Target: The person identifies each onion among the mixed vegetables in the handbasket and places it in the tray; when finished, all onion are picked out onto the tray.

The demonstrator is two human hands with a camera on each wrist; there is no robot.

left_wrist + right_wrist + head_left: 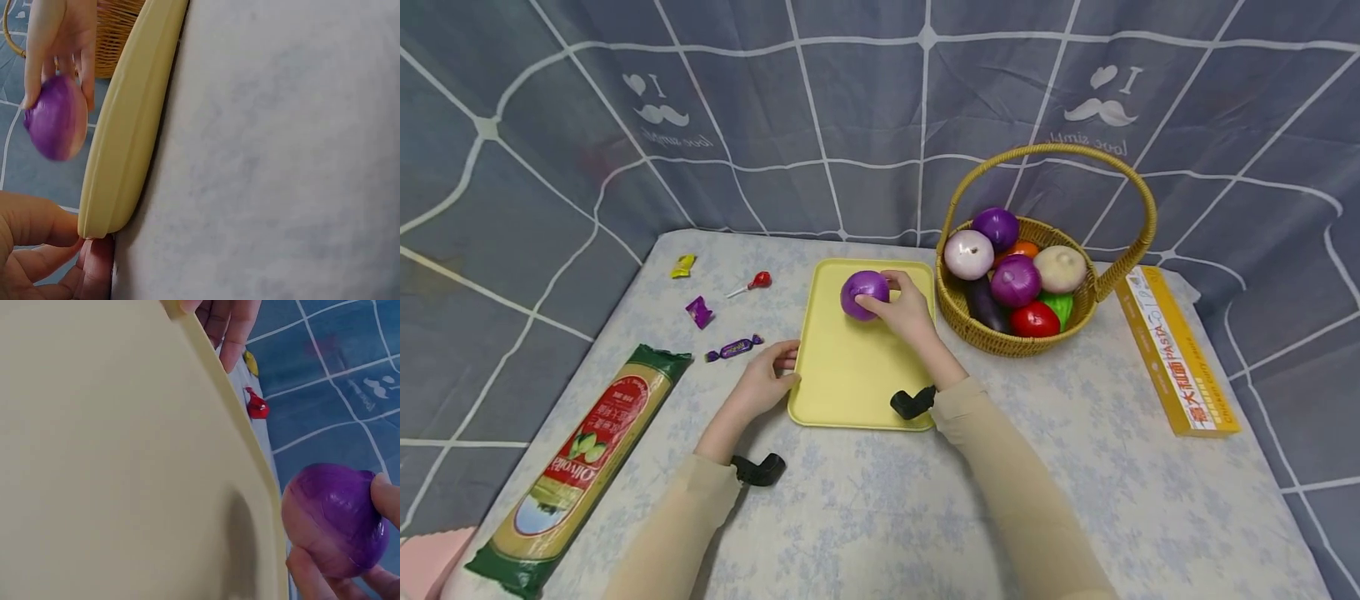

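My right hand [907, 314] holds a round purple-and-white vegetable [863, 295], thumb on one side and fingers on the other. It hangs over the far part of a yellow tray [857, 375], and its lower half looks pale in the right wrist view. A gap shows between the vegetable [57, 119] and the tray [128, 119] in the left wrist view. At the tray's left edge, my left hand [764, 379] pinches the rim, with the thumb above and fingertips below.
Right of the tray stands a wicker basket [973, 333] with a tall handle and several vegetables inside. A pasta box [1180, 354] lies at the far right. On the left are a pasta packet [587, 458], a lollipop [760, 280] and wrapped candies [733, 347].
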